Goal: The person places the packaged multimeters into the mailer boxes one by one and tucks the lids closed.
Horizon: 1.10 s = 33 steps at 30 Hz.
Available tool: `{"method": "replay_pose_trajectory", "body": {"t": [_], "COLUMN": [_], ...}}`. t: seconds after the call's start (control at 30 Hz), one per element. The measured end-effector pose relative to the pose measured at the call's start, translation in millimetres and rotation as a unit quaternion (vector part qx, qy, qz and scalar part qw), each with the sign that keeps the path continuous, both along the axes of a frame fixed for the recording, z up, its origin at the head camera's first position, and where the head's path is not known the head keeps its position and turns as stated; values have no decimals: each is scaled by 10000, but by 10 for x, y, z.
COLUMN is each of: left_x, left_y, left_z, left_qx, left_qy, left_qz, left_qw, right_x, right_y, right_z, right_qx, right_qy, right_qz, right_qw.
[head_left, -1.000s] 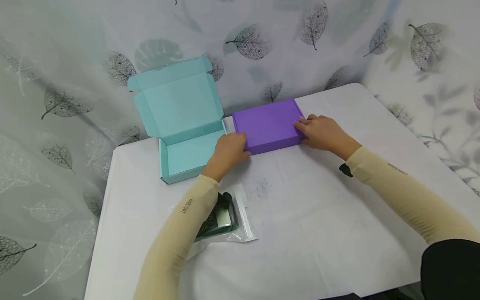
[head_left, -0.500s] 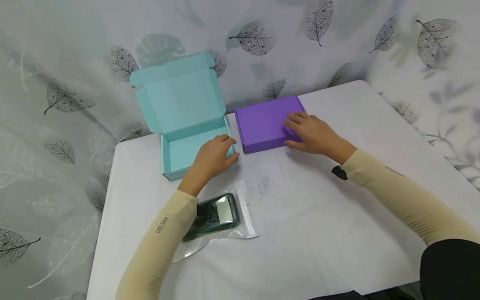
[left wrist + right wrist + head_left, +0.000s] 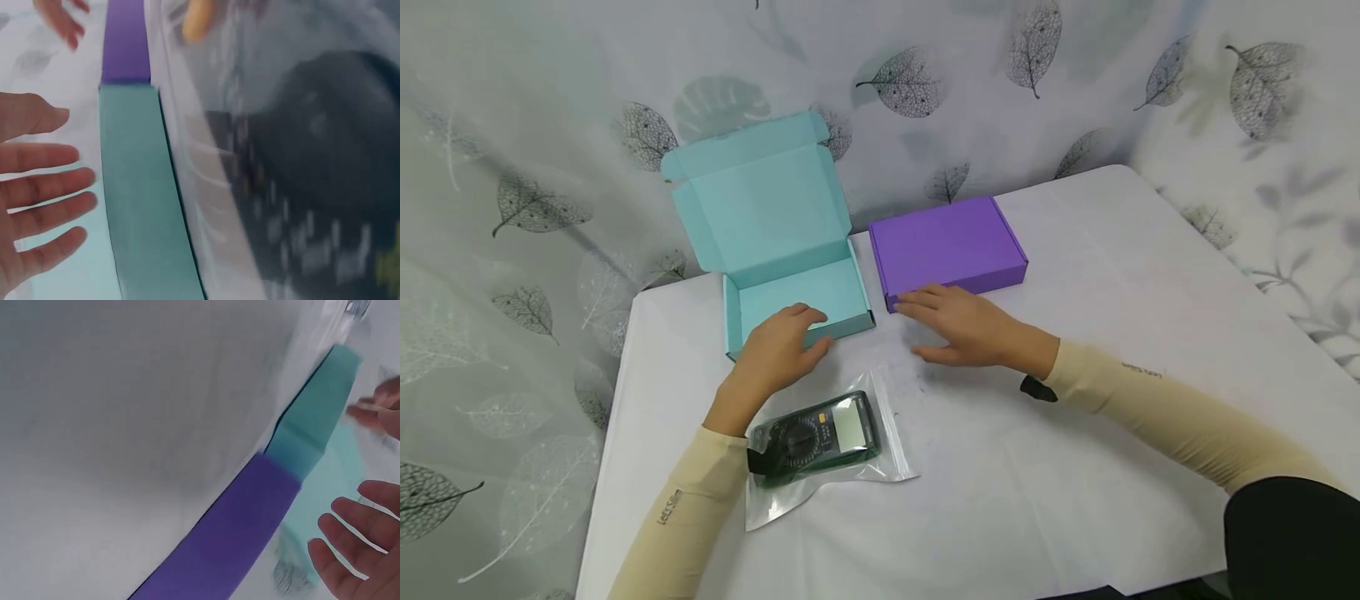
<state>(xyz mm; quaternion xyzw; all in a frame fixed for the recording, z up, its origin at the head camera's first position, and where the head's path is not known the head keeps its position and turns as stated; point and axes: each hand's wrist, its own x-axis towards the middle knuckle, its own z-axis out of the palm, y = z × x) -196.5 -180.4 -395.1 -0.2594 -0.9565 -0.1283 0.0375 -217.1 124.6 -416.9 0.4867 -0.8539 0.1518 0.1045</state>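
My left hand (image 3: 775,350) hovers with loosely spread fingers over the front wall of the teal cardboard box (image 3: 842,327), whose lid stands raised at the back. To its right my right hand (image 3: 962,325) is held with fingers extended, at the front left corner of the closed purple box (image 3: 951,242). Neither hand holds anything. Nearer the body, a black digital multimeter (image 3: 820,433) lies inside a clear zip bag (image 3: 891,454), below the left wrist. In the left wrist view the left fingers (image 3: 53,184) are apart; the right wrist view shows the right fingers (image 3: 356,540) similarly spread.
A white cloth covers the table (image 3: 1075,467). Behind and at both sides hangs a leaf-patterned curtain (image 3: 917,50). The teal box's raised lid (image 3: 767,200) leans back toward it. The two boxes stand side by side with a narrow gap between.
Both hands have left the purple box. The left has drawn back toward the bagged multimeter, and the right has swung leftward and nearer the body. The boxes stay in place.
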Motion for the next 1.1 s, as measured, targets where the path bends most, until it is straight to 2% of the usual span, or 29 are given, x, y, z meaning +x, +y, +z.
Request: {"method": "replay_pose_trajectory", "body": {"t": [0.1,0.2,0.33,0.43,0.57,0.7,0.87,1.1], "left_x": [-19,-68,-146,-190,-243,-271,-291,-305], "left_y": [-142,-268,-428,-553,-709,-813,-882,-1010], "left_z": [5,-24,-95,-140,-172,-185,-196,-231], "left_qx": [184,554,974,947,754,786,966,1033], "left_qy": [-4,209,664,791,575,166,-206,-587], "left_qz": [317,665,1220,1788,2426,2815,3083,2871], "left_qw": [9993,9960,9855,9761,9655,9562,9462,9505], "right_x": [135,265,422,520,611,678,737,750], "right_y": [-169,-313,-472,-581,-699,-784,-868,-982], "right_z": [-39,-84,-147,-187,-200,-194,-189,-157], "right_qx": [55,219,457,422,332,531,749,1307], "right_qy": [-36,-83,-218,-365,-466,-553,-605,-496], "right_qz": [365,679,983,1174,1377,1503,1564,1453], "right_qw": [9993,9974,9939,9915,9888,9857,9830,9795]}}
